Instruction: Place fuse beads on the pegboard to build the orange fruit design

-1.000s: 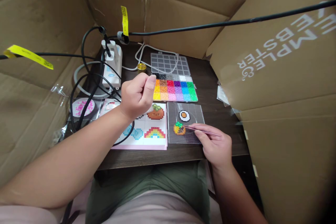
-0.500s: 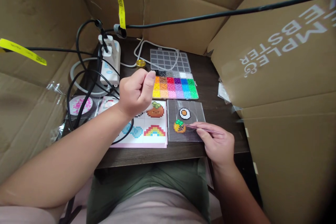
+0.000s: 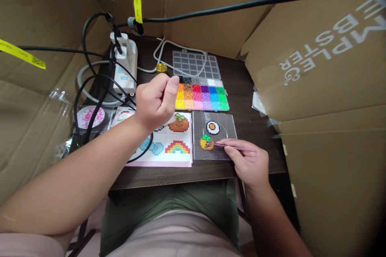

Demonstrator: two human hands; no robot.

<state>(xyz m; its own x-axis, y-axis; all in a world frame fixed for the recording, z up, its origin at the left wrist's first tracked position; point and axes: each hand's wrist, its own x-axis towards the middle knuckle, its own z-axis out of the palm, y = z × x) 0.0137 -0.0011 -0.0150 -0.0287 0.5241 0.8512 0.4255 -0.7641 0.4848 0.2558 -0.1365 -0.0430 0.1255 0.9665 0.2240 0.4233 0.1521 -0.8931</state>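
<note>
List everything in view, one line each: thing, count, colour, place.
clear square pegboard: 1, transparent, table front right
orange bead figure with green top: 1, on pegboard, lower left
white bead egg with orange centre: 1, on pegboard, above figure
thin pink metal tweezers: 1, tip at the orange figure
divided bead box: 1, many colours, behind pegboard
clear grid lid: 1, behind bead box
pattern sheet with rainbow: 1, white and pink, left of pegboard
white power strip: 1, rear left
black cables: several, left
gold round cap: 1, rear centre
cardboard walls: brown, around table
left hand: fist, raised over sheet
right hand: holds tweezers
</note>
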